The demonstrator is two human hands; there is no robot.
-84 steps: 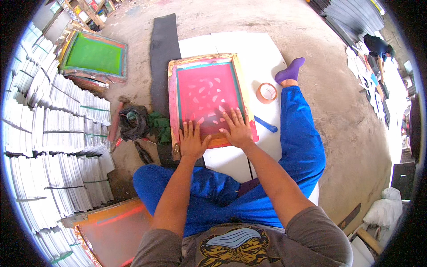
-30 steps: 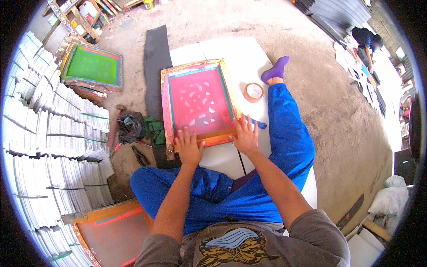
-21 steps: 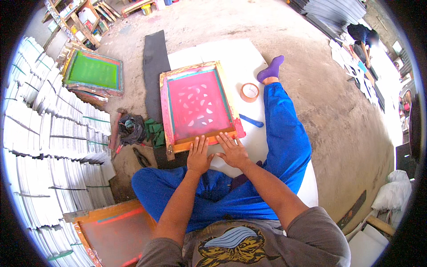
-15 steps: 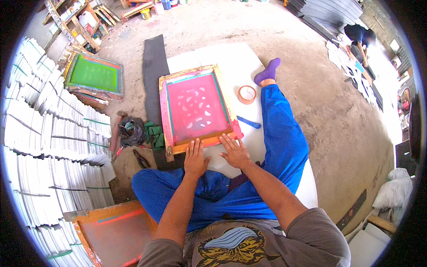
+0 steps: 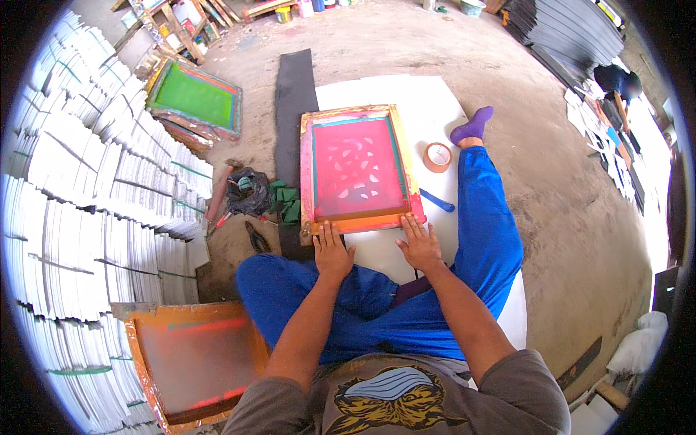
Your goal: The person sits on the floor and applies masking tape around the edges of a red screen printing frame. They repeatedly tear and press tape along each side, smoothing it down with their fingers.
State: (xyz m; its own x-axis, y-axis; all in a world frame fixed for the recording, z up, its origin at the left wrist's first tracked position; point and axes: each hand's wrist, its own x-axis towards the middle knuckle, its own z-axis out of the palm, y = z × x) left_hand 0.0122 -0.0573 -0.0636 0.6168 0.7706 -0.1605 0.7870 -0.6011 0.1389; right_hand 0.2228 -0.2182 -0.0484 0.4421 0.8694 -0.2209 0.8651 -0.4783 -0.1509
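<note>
A wooden-framed printing screen (image 5: pixel 362 163) lies in front of me, its mesh pink with pale half-round shapes and a teal border. It rests on a white sheet (image 5: pixel 424 101) and partly on a dark strip (image 5: pixel 292 101). My left hand (image 5: pixel 333 255) lays its outstretched fingers on the near rail, close to the left corner. Fingers of my right hand (image 5: pixel 421 246) are spread on the same rail near its right corner. Neither hand is wrapped round the frame. Right of the screen are a roll of brown tape (image 5: pixel 437 157) and a blue flat strip (image 5: pixel 438 201).
Tall stacks of white sheets (image 5: pixel 80 239) line the left. A green screen (image 5: pixel 194 98) and an orange-framed screen (image 5: pixel 196 366) lie nearby. A black plastic bag (image 5: pixel 247 192), green scraps (image 5: pixel 287 201) and pliers (image 5: pixel 257 238) are left of me. A person (image 5: pixel 615 83) bends over sheets far right.
My hands have moved apart along the near rail, the right one toward the right corner. The screen now sits straighter before me. The whole view has shifted, so things appear farther right.
</note>
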